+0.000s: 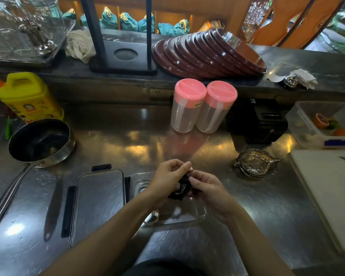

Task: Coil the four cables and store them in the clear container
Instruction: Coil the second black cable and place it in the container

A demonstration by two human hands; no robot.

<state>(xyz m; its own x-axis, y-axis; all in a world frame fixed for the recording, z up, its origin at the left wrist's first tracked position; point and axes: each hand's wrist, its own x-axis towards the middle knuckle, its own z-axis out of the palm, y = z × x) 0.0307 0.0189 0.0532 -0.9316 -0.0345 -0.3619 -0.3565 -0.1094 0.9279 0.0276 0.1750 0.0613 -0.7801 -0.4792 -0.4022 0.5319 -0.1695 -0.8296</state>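
A black cable (180, 189), bunched into loops, hangs between both hands just above the clear container (197, 215). My left hand (167, 176) pinches its plug end at the top. My right hand (205, 186) grips the loops from the right side. Inside the container, near its front left corner, lies a white cable (152, 217) with a USB plug showing; my left forearm hides part of it. The container's clear lid (100, 204) with black clips rests flat on the counter to the left.
A steel saucepan (40, 142) with a long handle stands at left, a yellow jug (28, 96) behind it. Two pink-lidded jars (203, 108) stand at the back centre. A metal leaf dish (256, 163) and a white cutting board (331, 192) lie at right.
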